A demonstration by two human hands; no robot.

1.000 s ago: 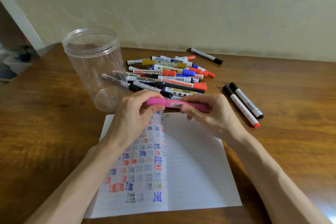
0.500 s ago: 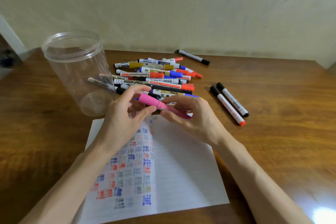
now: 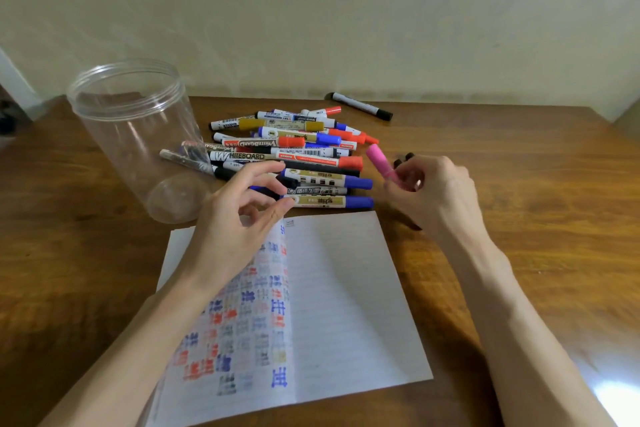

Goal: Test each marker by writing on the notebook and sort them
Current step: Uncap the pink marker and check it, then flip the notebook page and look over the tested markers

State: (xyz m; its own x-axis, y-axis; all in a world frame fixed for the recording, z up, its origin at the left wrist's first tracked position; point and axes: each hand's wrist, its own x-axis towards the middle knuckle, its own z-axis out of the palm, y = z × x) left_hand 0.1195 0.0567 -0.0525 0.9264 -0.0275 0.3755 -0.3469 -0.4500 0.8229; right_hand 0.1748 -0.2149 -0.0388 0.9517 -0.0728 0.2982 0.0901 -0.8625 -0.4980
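Head cam: right hand [image 3: 436, 191] has its fingers curled round the pink marker [image 3: 379, 158], probably sorting it aside; left hand [image 3: 239, 215] hangs loose, holding nothing, above the notebook [image 3: 346, 288].

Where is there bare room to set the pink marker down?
Bare wood lies past the right hand toward the table's right edge, and left of the notebook in front of the jar. The notebook's right page is blank. The marker pile crowds the middle, between jar and pink marker.
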